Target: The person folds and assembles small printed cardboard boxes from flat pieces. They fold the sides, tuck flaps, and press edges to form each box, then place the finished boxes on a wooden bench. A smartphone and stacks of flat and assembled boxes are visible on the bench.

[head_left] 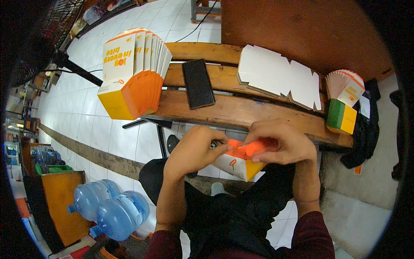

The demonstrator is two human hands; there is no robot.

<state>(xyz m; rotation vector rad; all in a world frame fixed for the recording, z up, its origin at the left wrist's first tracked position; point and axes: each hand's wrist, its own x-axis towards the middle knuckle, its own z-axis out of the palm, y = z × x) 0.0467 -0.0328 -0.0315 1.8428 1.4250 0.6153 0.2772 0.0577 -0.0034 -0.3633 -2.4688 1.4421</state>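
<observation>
A small white, yellow and orange carton (232, 165) is held above my lap, its bright orange flaps facing up. My left hand (193, 148) grips the carton's left edge with thumb and fingers pinched together. Over its right side, my right hand (282, 142) is closed, with the fingers bent around an orange flap. The carton's far side is hidden behind my fingers.
Before me is a slatted wooden bench (224, 108). On it are a fanned stack of cartons (123, 73), a black phone (198, 83), flat white card blanks (278, 77) and a smaller carton stack (343, 103). Blue water jugs (122, 214) lie at lower left.
</observation>
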